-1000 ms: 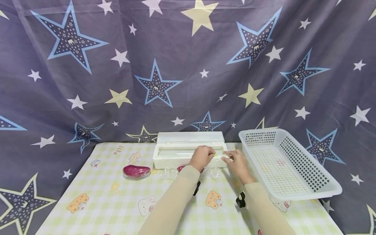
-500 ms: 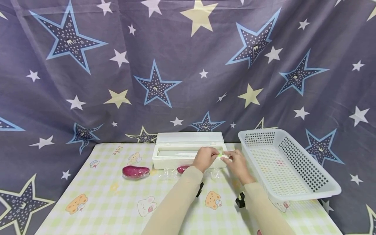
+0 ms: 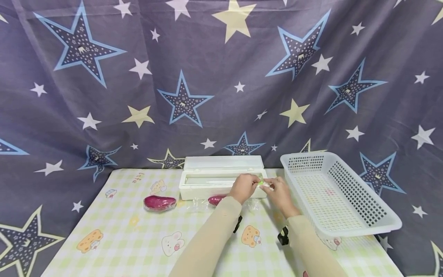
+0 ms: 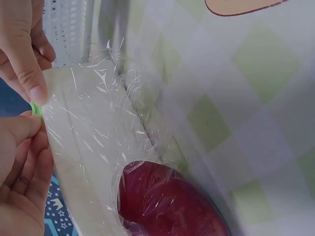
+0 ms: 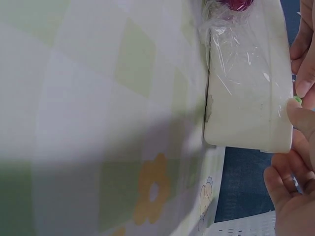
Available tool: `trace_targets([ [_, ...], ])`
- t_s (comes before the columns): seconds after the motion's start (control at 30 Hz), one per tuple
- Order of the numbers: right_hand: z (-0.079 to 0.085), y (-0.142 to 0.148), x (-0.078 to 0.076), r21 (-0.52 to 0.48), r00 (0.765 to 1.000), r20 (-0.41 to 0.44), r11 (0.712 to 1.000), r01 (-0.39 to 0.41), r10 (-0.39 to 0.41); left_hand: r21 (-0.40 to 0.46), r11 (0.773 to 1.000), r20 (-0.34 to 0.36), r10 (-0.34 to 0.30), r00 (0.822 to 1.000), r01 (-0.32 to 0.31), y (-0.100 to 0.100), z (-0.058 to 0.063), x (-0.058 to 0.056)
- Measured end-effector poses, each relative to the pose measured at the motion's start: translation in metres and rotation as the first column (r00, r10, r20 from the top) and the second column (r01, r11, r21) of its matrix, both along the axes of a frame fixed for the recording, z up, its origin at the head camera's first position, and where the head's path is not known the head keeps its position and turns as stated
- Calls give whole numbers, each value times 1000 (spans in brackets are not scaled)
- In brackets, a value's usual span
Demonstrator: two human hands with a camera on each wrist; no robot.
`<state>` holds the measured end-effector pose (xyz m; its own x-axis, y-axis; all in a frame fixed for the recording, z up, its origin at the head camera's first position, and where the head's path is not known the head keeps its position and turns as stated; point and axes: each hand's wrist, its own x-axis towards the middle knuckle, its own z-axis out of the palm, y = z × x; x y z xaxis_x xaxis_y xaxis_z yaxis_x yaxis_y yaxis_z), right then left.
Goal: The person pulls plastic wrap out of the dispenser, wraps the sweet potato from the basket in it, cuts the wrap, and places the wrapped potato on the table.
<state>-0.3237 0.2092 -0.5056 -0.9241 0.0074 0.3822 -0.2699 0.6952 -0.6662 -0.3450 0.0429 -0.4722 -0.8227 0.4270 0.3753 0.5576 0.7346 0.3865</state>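
Observation:
A long white cling film box [image 3: 197, 192] lies at the back of the table, its lid [image 3: 223, 161] raised. Thumb and finger of my left hand [image 3: 243, 186] pinch a small green slide cutter [image 4: 36, 109] on the box's front rim, close to its right end. My right hand [image 3: 279, 194] grips that end, thumb in front and fingers behind, almost touching the left fingertips. Clear film [image 4: 93, 123] hangs over the box's front. On it lies a smooth purple-red sweet potato-like piece [image 4: 162, 201], partly hidden by my left arm in the head view.
A second purple-red piece [image 3: 160, 202], wrapped in film, lies on the table left of the box. A white perforated basket [image 3: 311, 207] stands at the right, near my right forearm. Behind the table hangs a star-patterned curtain [image 3: 221, 96].
My left hand has slid to the right along the box's rim with the green slide cutter, closing up to my right hand. The right hand has stayed in place.

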Motion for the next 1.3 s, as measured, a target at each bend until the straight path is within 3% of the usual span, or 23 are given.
trace_targets([
  [0.5, 3, 0, -2, 24, 1000, 2, 1000, -8, 7, -124, 982, -27, -147, 989, 142, 0, 3, 2],
  [0.8, -1, 1, -1, 6, 1000, -19, 1000, -23, 23, -238, 959, -46, -172, 984, 156, 0, 6, 8],
  [0.93, -2, 1, 0, -21, 998, -54, 1000, -17, 16, -270, 950, 0, -163, 987, 157, 1, 12, 10],
  [1.1, -3, 0, 0, -46, 998, -65, 999, -27, 24, -221, 958, 82, -167, 983, 181, -4, 14, 12],
  [1.3, 0, 3, 1, -30, 999, -31, 999, -28, 27, -62, 966, 118, -243, 963, 251, -12, 12, 10],
])
